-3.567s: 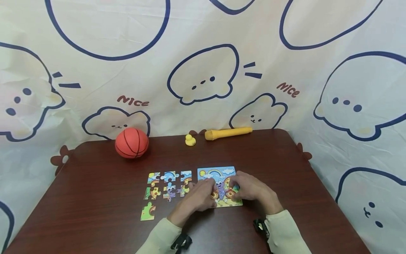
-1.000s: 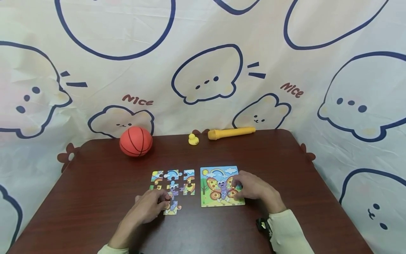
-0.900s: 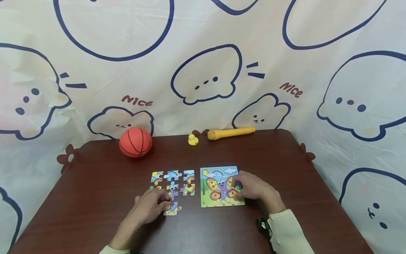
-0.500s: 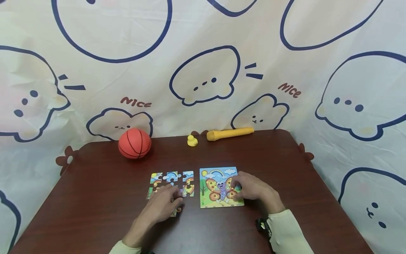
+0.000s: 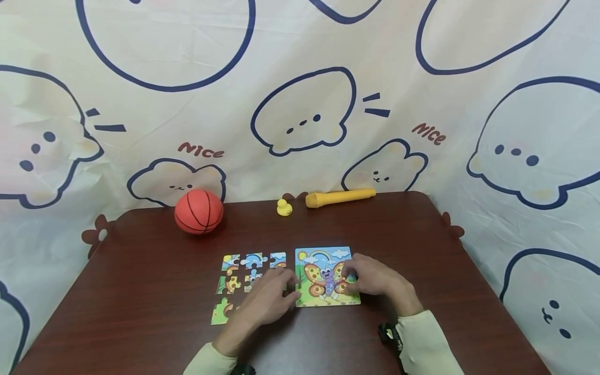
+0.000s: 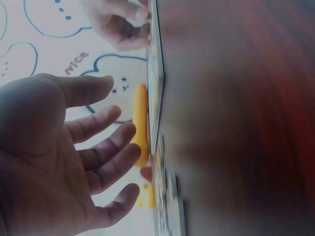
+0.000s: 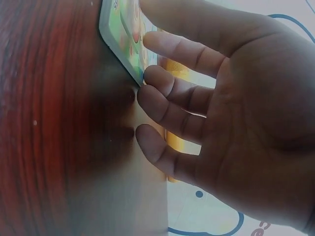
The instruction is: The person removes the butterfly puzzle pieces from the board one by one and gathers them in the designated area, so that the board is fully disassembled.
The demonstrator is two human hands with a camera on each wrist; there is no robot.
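Observation:
In the head view, a square butterfly puzzle board [image 5: 323, 260] lies flat at the middle of the table. My right hand [image 5: 379, 278] rests at its right edge; in the right wrist view, thumb and fingertips touch or hover close over the board [image 7: 118, 29], and I cannot tell which. My left hand [image 5: 267, 297] is over the gap between the board and the loose puzzle pieces, its fingers relaxed and holding nothing; the left wrist view shows its palm [image 6: 44, 147] bare. Puzzle pieces [image 5: 229, 284] lie in spaced rows left of the board, the lower right ones hidden by this hand.
At the table's back edge sit a red basketball [image 5: 199, 211], a yellow rubber duck [image 5: 284, 208] and a yellow stick-shaped toy [image 5: 339, 198] with one wider end. Behind the dark wooden table [image 5: 140, 302] hangs a white cartoon-print cloth [image 5: 300, 41].
Since 3.6 seconds ago, my left hand went from the board to the pieces' lower row, where another piece appeared. In the last second it moved right, back toward the board. The right hand stayed put.

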